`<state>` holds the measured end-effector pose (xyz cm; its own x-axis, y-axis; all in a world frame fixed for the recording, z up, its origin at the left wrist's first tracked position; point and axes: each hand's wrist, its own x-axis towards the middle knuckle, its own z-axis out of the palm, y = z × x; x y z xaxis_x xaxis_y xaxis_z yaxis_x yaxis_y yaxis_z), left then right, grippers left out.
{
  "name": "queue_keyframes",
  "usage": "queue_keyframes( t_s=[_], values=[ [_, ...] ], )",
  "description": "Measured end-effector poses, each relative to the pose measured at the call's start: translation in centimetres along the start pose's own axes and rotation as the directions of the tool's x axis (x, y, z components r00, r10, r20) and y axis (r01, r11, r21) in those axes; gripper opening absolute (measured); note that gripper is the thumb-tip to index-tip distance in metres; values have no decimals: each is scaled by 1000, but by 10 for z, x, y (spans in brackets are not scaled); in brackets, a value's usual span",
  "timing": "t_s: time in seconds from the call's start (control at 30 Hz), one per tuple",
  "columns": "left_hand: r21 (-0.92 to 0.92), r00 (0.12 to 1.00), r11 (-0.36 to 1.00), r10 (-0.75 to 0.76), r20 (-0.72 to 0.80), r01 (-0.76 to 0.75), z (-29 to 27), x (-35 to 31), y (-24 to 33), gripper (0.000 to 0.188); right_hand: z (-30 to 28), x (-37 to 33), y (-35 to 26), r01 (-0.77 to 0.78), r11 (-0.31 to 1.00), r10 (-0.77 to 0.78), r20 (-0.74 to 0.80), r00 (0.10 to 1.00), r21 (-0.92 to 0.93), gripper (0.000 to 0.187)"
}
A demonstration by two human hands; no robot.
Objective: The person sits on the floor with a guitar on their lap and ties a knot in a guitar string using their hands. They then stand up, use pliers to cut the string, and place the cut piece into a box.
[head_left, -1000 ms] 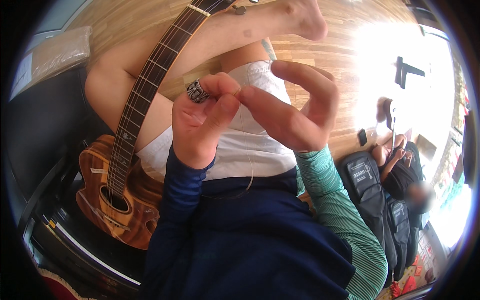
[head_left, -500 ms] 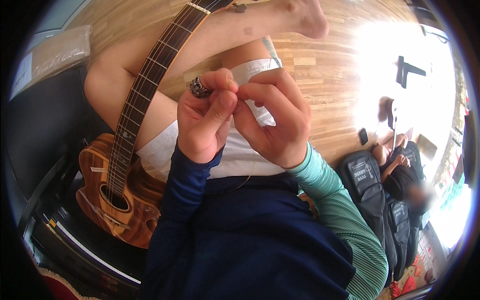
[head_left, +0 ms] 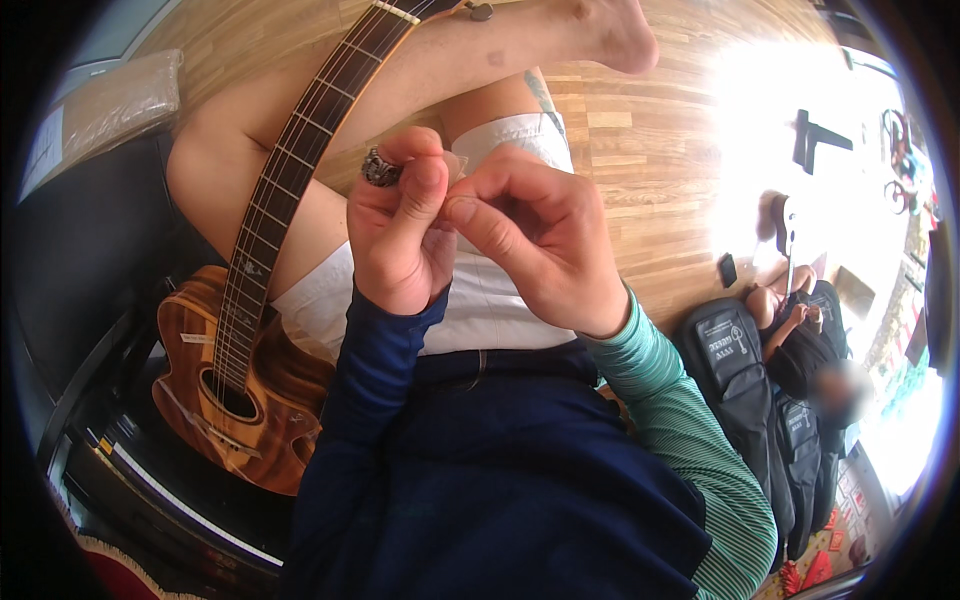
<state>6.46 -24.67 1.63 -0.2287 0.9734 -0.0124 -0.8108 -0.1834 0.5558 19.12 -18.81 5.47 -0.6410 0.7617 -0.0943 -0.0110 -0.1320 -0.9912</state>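
Pinching thin, pale golden string [head_left: 481,367] between bare left hand [head_left: 400,232] and bare right hand [head_left: 547,240], over white fabric shorts [head_left: 485,312].
Holding both in closed thumb-and-forefinger pinches, seemingly on the string; best done pressing lightly, letting slack drape over navy-blue cloth shirt [head_left: 500,470].

Blown-out glare at right, fisheye-bent edges

Left hand [head_left: 400,225] is facing palm toward wearer, thumb pressing against bent index finger. Right hand [head_left: 545,240] is pinching thumb to index finger, tips sitting just beside left thumb. Both forearms [head_left: 650,375] are slanting inward.
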Motion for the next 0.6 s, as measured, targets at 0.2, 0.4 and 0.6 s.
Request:
queue_keyframes(
  t_s=[0.2, 0.4, 0.6],
  values=[
    [372, 975, 928, 88, -205, -5, 0, -1, 0, 15, -8, 3, 3, 0, 999, -1, -27, 1000, -42, 13],
    [583, 976, 812, 107, -192, 26, 13, -1, 7, 12, -32, 15, -1, 138, 869, -213, -107, 971, -476, 19],
    [655, 988, 752, 45, -151, 66, 17, -3, 9, 13, -34, 13, -2, 138, 968, -142, -6, 990, -211, 16]
  ],
)
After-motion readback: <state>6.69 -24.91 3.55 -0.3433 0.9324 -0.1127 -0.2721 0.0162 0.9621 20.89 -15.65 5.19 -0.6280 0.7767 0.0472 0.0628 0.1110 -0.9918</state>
